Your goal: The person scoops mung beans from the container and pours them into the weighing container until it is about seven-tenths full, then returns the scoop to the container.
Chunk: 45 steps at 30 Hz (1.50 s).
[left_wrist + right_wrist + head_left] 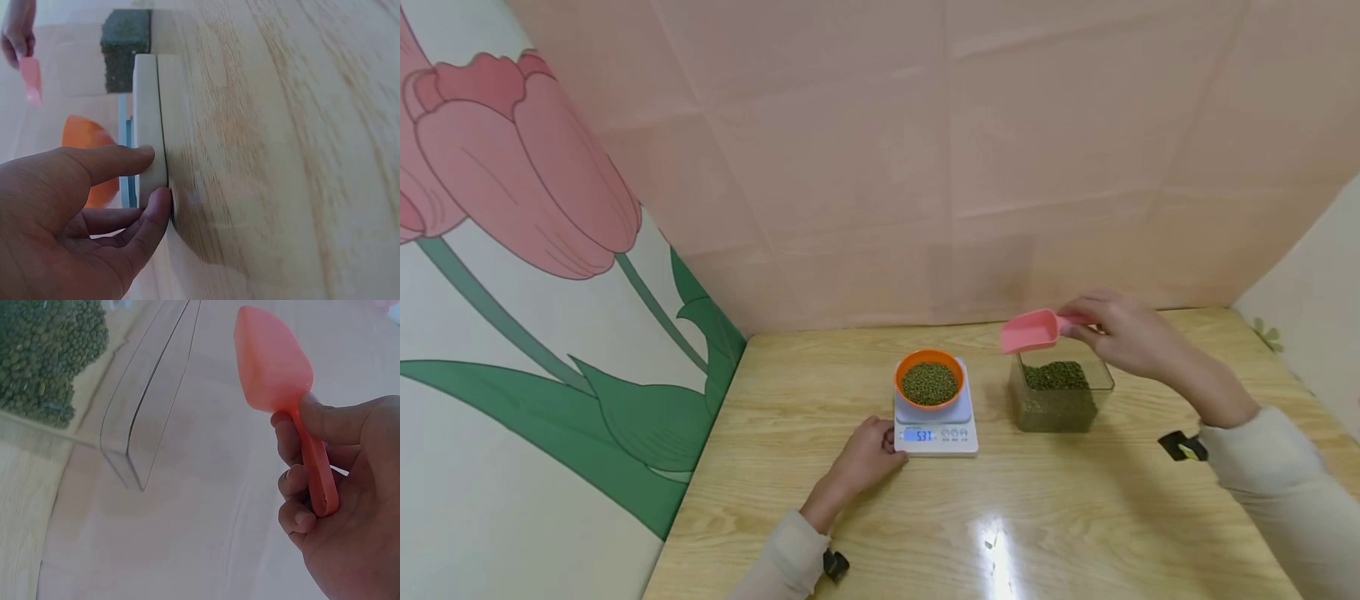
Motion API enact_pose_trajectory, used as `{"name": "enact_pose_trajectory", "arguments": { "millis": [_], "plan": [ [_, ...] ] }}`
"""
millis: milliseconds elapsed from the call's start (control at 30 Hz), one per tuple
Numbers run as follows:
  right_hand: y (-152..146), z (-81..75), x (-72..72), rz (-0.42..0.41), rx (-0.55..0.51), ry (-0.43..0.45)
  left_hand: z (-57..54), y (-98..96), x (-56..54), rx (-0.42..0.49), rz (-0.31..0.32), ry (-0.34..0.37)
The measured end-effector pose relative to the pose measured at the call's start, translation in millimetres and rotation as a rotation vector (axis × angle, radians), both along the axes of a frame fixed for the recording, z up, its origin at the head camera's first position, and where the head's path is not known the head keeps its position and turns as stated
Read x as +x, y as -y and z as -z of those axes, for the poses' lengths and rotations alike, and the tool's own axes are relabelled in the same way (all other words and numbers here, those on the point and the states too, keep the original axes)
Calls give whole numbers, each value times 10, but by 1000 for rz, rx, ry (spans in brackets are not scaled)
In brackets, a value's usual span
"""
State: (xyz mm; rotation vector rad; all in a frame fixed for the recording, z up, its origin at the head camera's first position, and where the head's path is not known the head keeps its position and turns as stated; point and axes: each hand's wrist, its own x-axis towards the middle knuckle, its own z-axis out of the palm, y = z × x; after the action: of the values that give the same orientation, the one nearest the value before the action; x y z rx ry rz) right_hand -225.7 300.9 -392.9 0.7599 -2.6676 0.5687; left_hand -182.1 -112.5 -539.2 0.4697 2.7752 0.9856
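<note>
My right hand (pixel 1123 333) grips the handle of a pink plastic scoop (pixel 1030 331), raised above the back left of a clear container (pixel 1101 385). Only bare pink plastic shows inside the scoop. Green mung beans (pixel 50 356) fill the lower part of the container. With thumb and fingers, my left hand (pixel 868 454) holds the front left corner of a white kitchen scale (pixel 936 448). On the scale's platform sits an orange bowl (pixel 904 367) of mung beans (pixel 930 383). The blue-lit display (pixel 917 435) seems to read 537.
A light wood-grain table (pixel 820 367) carries everything, with the container standing right of the scale. Pinkish sheeting (pixel 850 167) covers the wall behind, and a wall with painted tulips (pixel 520 158) borders the left. Dark straps hang at both sleeves.
</note>
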Motion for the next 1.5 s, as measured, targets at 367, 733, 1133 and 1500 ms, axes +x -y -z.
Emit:
{"name": "enact_pose_trajectory", "arguments": {
  "millis": [367, 733, 1133, 1500],
  "plan": [
    [-188, 38, 30, 54, 22, 22, 28, 10, -18, 8, 4, 1],
    [-333, 98, 35, 76, 86, -11, 16, 10, -9, 16, 5, 2],
    [-318, 192, -11, 71, 181, 64, 22, 7, -13, 12, 1, -2],
    [-219, 317, -70, 49, 254, 99, 14, 8, -9, 21, 6, 4]
  ]
}}
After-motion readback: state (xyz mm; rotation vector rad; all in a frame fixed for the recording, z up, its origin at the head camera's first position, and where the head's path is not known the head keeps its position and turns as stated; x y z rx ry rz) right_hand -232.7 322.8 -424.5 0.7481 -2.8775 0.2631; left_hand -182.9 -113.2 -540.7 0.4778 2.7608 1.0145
